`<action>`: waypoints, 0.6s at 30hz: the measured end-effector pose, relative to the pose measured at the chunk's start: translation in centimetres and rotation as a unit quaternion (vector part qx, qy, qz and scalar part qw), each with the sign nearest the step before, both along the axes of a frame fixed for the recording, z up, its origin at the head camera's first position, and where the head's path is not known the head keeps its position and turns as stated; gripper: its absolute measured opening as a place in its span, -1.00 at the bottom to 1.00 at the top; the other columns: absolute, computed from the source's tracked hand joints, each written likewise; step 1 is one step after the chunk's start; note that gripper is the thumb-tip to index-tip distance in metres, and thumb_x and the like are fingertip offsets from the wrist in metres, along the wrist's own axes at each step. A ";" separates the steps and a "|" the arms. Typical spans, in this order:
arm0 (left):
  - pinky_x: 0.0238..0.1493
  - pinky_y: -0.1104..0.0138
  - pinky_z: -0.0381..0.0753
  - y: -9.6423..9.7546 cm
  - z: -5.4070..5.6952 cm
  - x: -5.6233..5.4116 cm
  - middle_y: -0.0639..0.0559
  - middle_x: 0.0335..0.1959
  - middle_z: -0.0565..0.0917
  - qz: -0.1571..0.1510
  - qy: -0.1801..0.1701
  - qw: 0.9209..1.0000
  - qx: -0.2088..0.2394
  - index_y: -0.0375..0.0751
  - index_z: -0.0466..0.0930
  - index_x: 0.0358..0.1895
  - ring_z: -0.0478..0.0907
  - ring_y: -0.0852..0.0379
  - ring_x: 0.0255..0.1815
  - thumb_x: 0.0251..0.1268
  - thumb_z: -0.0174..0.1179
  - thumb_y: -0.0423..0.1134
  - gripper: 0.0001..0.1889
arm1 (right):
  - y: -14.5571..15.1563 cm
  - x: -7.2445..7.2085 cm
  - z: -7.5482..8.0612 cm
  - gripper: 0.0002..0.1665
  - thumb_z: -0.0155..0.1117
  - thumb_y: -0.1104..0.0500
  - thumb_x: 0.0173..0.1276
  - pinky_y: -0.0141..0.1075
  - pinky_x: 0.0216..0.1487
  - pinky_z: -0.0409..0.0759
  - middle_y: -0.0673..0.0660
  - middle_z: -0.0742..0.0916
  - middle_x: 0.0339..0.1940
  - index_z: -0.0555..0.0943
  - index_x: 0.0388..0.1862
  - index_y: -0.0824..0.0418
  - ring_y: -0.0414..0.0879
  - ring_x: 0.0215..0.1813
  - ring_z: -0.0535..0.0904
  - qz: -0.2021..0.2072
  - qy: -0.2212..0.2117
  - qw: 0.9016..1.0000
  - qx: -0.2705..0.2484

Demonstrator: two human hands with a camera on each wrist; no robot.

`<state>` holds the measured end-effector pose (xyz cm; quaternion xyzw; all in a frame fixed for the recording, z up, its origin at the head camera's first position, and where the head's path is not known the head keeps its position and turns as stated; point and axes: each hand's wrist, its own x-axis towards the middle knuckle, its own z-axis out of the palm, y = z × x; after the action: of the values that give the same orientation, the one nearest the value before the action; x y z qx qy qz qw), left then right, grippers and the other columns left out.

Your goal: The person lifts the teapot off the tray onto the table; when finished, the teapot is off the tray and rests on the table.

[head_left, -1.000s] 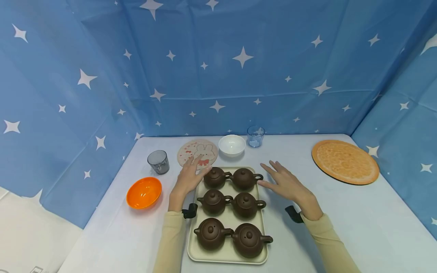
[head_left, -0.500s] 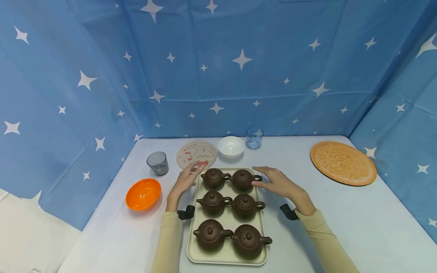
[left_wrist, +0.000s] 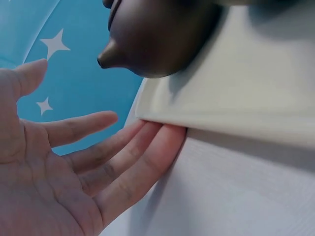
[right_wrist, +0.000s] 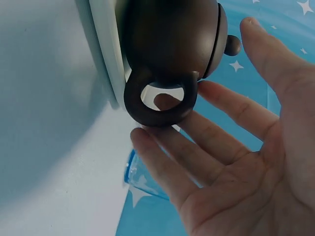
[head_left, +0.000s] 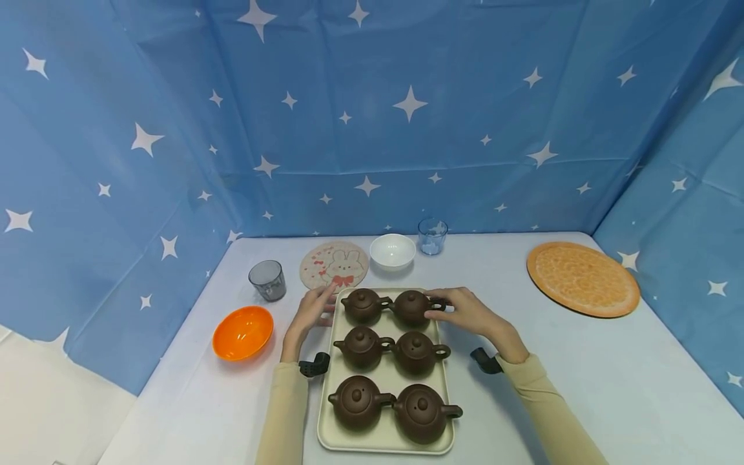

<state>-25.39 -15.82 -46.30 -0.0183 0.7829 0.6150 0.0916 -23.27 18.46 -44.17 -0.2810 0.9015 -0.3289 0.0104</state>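
Six dark teapots (head_left: 360, 403) are standing in three rows of two on a cream tray (head_left: 372, 440), which is lying on the bench (head_left: 500, 265), and the step in hand seems to be getting a hold at the tray's far end. The left hand (left_wrist: 78, 172) is resting the tips of three fingers, lying close together, against the rim near a corner, while its index finger and thumb are standing apart; it is pinching nothing. The right hand (head_left: 465, 312) is spreading its fingers beside the far-right teapot (head_left: 410, 309), some lying behind the handle (right_wrist: 134, 96), its thumb pointing up past the lid knob (right_wrist: 233, 45); whether they are touching the pot, I cannot tell. If the teapot is what it is seeking, thumb and fingers should probably be closing on the body as well as the handle, with the lid, perhaps sitting loose, being guarded. If it is the tray, those fingers should be going under the rim, below the overhanging handle, and matching the left ones, since uneven lifting could be sending pots sliding. Either way, the left thumb should be keeping clear of the spout (left_wrist: 113, 56) jutting nearby.
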 end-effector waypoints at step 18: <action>-0.43 0.24 0.73 -0.3 -0.8 0.1 -0.29 0.00 0.57 0.000 0.009 0.999 -0.031 -0.34 0.49 0.21 0.62 -0.01 -0.16 0.36 0.12 -0.25 -0.59 | 0.1 -1.1 -0.7 -0.70 0.41 0.20 0.17 -0.12 -0.14 0.70 0.17 0.78 -0.21 0.72 -0.12 0.31 0.02 -0.15 0.71 -0.020 0.007 0.999 -0.042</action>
<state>-25.29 -16.13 -47.09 -0.0160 0.8022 0.5908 0.0841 -24.35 18.61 -44.92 -0.2653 0.8923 -0.3650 -0.0148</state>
